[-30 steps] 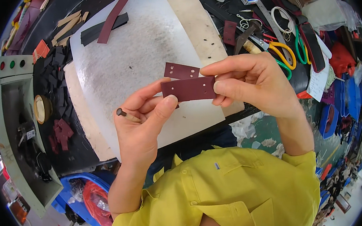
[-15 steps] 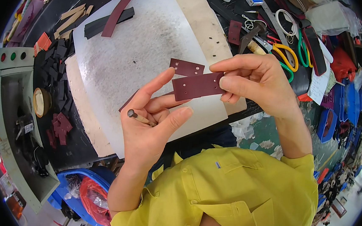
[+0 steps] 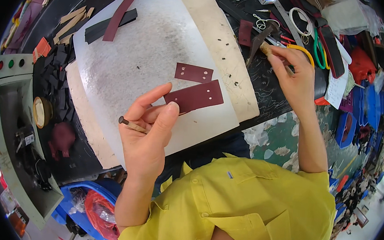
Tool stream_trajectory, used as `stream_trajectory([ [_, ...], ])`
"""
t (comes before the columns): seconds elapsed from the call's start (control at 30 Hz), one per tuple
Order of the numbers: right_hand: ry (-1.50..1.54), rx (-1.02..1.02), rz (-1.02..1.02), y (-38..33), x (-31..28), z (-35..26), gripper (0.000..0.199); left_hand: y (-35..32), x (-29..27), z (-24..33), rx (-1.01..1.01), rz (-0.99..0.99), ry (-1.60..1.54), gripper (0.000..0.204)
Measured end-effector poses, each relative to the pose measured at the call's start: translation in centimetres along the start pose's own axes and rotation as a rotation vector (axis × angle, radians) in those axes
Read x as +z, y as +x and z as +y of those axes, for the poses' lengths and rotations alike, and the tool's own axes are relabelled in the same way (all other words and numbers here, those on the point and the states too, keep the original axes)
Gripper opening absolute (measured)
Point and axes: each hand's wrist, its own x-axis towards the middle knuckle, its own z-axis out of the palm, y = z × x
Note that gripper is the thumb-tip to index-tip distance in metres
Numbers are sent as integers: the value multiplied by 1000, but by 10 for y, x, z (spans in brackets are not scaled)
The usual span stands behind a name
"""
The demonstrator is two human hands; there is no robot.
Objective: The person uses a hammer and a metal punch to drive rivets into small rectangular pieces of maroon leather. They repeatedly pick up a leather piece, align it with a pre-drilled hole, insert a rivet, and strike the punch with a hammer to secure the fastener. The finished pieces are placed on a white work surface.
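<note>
Between the thumb and fingers of my left hand (image 3: 144, 129) is a burgundy leather-like strip (image 3: 200, 96) with small punched holes towards its ends. A thin rod with a dark round head, seemingly a hand punch (image 3: 133, 125), is tucked into the same palm. Just beyond the strip, a similar burgundy piece (image 3: 194, 73) with holes lies on the white sheet (image 3: 122, 85). At the right, my right hand (image 3: 295, 71) has closed on the wooden handle of a hammer (image 3: 266, 35), whose dark metal head points away to the left. The fingertips there are partly hidden.
Burgundy and black strips (image 3: 121, 16) lie on the sheet's far left. Scissors with yellow handles (image 3: 302, 49), a steel ruler and cords crowd the right. Black scraps (image 3: 61, 67) and a tape roll (image 3: 42, 112) sit at left, beside a grey machine housing (image 3: 5, 87).
My right hand has let go of the burgundy strip and moved right to the hammer's handle. The left hand keeps the strip and has shifted slightly left.
</note>
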Motion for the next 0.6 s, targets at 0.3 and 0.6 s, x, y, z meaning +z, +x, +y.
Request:
stream_trajectory([
  [0.3, -403, -144, 114, -23, 2, 49, 32, -1, 0, 0, 11, 60, 0, 37],
  [0.6, -441, 129, 273, -53, -38, 81, 30, -8, -33, 2, 103, 231, 48, 37],
])
